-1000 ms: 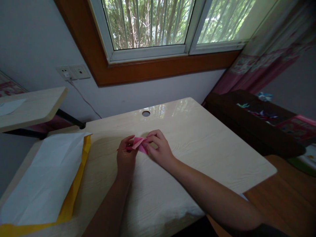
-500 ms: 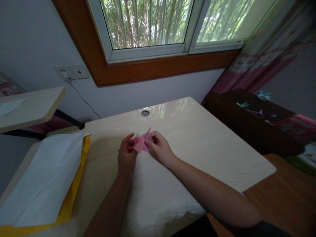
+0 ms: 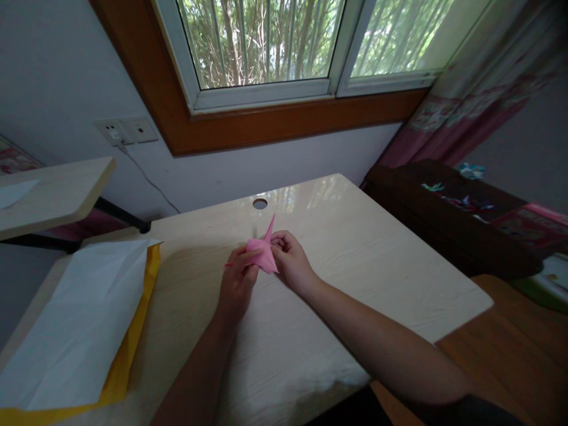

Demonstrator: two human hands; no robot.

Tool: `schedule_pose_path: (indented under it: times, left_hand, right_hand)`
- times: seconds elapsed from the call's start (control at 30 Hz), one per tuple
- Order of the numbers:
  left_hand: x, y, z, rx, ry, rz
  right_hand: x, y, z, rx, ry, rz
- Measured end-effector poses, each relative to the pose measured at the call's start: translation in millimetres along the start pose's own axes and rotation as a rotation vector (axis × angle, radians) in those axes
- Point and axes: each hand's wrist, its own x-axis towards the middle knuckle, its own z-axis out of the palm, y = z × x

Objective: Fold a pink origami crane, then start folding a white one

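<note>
On the pale wooden counter [image 3: 355,266] below the window, the left hand [image 3: 237,284] and right hand [image 3: 290,260] pinch a folded pink paper [image 3: 262,253], best creased with firm, even pressure.

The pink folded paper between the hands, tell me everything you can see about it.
The pink folded paper is a small origami piece, matte and thin, creased into flat triangular flaps. One narrow pointed flap sticks up and away towards the round hole in the desk. A thin tip pokes out to the left. It is held just above the pale wooden desk, pinched from both sides: the left hand grips its left part and the right hand its right edge. Its underside is hidden.
</note>
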Motion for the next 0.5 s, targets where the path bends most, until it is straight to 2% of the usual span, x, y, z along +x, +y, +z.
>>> schedule_pose_path:
  times: [0.23, 0.5]
  left_hand:
    - [3.9, -7.3, -3.5, 0.104, 0.055, 0.035]
    - [1.0, -3.1, -0.8, 0.143, 0.134, -0.141]
  right_hand:
    - [-3.0, -0.4, 1.5, -0.025, -0.037, 0.057]
    - [-3.2, -4.9, -0.2, -0.127, -0.112, 0.144]
